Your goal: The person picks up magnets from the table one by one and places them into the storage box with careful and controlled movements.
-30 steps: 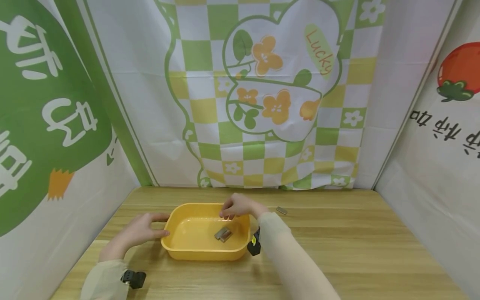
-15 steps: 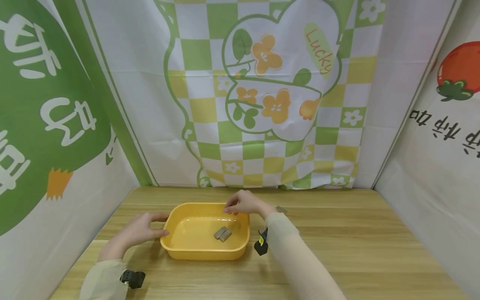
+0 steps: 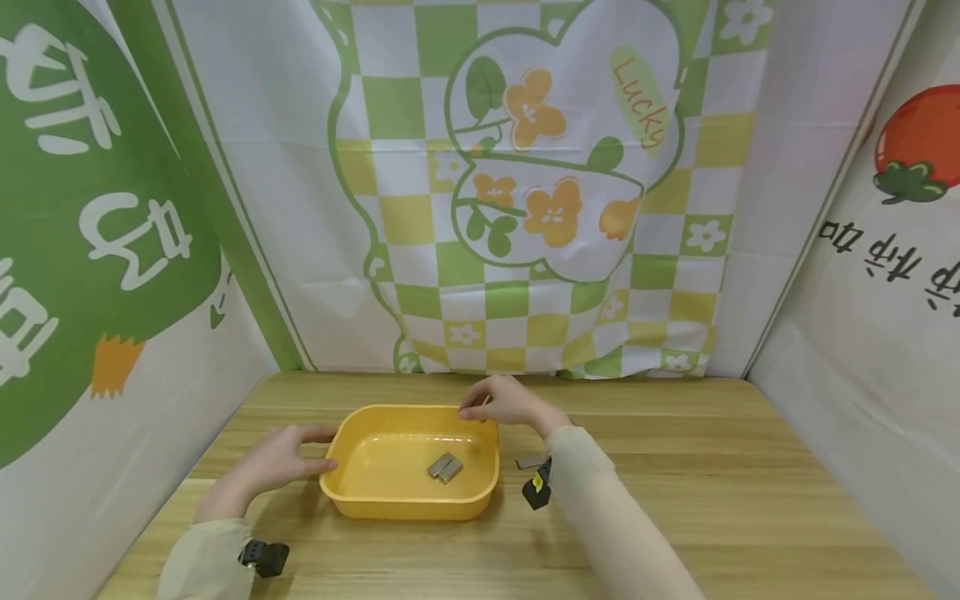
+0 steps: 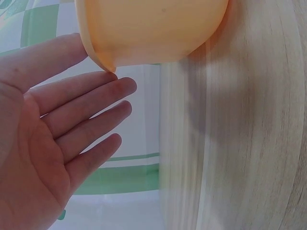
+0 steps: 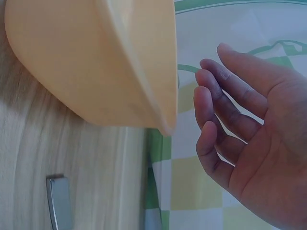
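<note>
A yellow plastic basin (image 3: pixel 408 510) stands on the wooden table, with two small flat grey metal bars (image 3: pixel 451 470) lying side by side on its floor. My left hand (image 3: pixel 273 458) is at the basin's left side, its fingers straight; in the left wrist view the thumb and index finger (image 4: pixel 72 91) touch the rim. Over the back right corner is my right hand (image 3: pixel 506 402), its fingers loosely bent, with nothing seen between them in the right wrist view. Another metal bar (image 3: pixel 530 461) lies on the table right of the basin, partly covered by the right wrist's camera.
The wooden table (image 3: pixel 712 500) reaches back to a green and yellow checked curtain (image 3: pixel 525 317). White printed cloth walls (image 3: pixel 862 375) close in both sides. A black camera (image 3: pixel 264 558) is strapped to the left wrist.
My right hand has moved up and right, from inside the basin to over its back corner. A bar beside the basin has come into sight; one farther back is now covered. The left hand keeps its place.
</note>
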Action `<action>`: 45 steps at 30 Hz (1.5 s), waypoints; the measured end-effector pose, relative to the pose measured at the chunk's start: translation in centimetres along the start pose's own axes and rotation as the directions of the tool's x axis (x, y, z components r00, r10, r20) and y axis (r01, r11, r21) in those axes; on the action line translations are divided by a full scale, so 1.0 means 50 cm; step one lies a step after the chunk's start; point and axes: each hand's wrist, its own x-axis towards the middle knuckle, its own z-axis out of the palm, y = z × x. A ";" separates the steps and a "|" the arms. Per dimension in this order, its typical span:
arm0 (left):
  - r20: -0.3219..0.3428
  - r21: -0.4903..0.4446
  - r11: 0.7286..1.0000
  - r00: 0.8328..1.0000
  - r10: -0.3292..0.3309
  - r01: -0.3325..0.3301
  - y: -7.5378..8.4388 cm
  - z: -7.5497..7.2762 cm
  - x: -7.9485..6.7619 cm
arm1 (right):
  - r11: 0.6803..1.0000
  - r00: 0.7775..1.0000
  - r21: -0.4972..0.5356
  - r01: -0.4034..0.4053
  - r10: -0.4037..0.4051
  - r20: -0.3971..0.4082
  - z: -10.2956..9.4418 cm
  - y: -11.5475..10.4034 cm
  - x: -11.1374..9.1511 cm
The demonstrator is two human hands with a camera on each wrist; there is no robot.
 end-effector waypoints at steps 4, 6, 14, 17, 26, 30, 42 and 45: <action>-0.003 0.002 1.000 1.000 0.004 -0.004 0.000 -0.001 0.000 | 1.000 1.000 0.022 -0.007 0.007 -0.009 -0.009 0.000 -0.009; -0.002 0.003 1.000 1.000 0.004 -0.004 0.000 -0.001 0.000 | 0.999 1.000 0.029 -0.016 0.016 -0.011 -0.013 0.001 -0.015; 0.010 -0.011 1.000 1.000 -0.006 0.006 0.001 -0.001 0.000 | 1.000 0.999 -0.012 -0.015 0.015 -0.028 -0.026 0.011 -0.031; 0.009 -0.008 1.000 1.000 -0.006 0.006 0.000 0.000 0.001 | 1.000 0.999 -0.008 -0.025 0.024 -0.035 -0.031 0.014 -0.038; 0.007 -0.009 1.000 1.000 -0.012 0.012 -0.003 0.001 0.002 | 0.998 0.996 -0.006 -0.069 0.068 -0.052 -0.037 0.036 -0.054; 0.008 -0.010 1.000 1.000 -0.017 0.017 -0.001 0.000 0.000 | 0.997 0.996 -0.002 -0.074 0.074 -0.055 -0.036 0.049 -0.061; 0.007 0.000 1.000 1.000 -0.016 0.016 0.003 -0.001 -0.001 | 0.998 0.996 -0.011 -0.062 0.061 -0.069 -0.031 0.083 -0.081; 0.011 -0.001 1.000 1.000 -0.022 0.022 0.004 0.000 -0.001 | 0.998 0.996 -0.011 -0.059 0.058 -0.065 -0.030 0.093 -0.085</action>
